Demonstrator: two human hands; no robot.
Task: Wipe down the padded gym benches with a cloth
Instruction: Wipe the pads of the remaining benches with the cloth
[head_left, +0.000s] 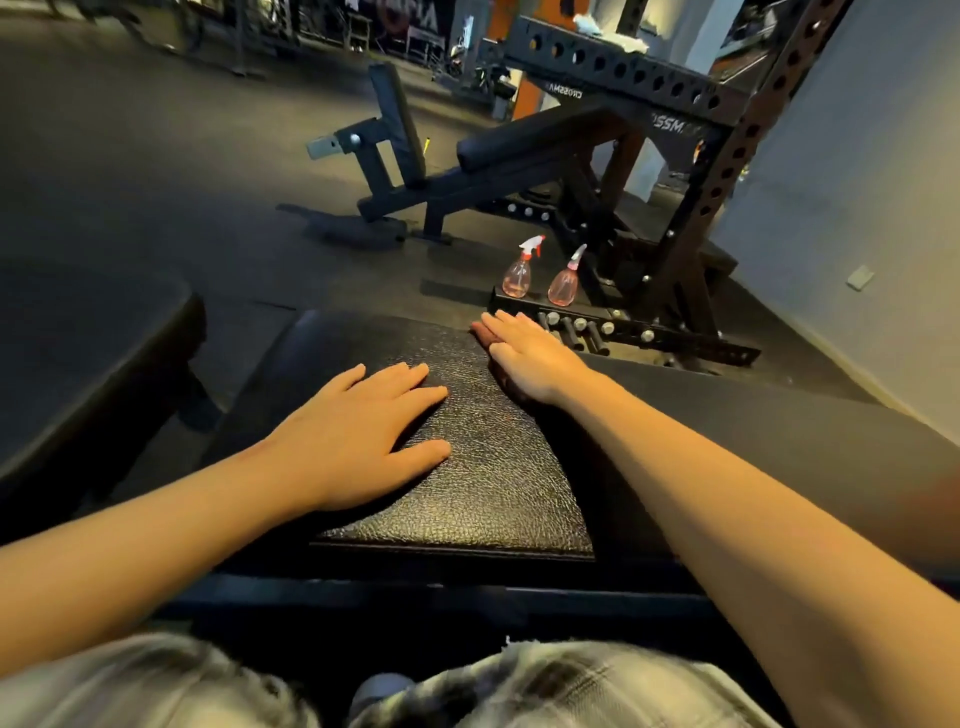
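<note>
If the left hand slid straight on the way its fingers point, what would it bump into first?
The left hand would probably meet the right hand, or the edge of the reddish cloth seemingly under it. Both lie flat on one bench pad, only bare pad between.

A gym: the left hand (358, 431) and right hand (530, 358) lie on a black pebble-grained padded bench (483, 467); beyond the right hand stands a dark steel rack (727, 171) pierced with holes, beside a black adjustable incline bench (530, 137), and dark rubber flooring (156, 156) spreads past the left hand.
</note>
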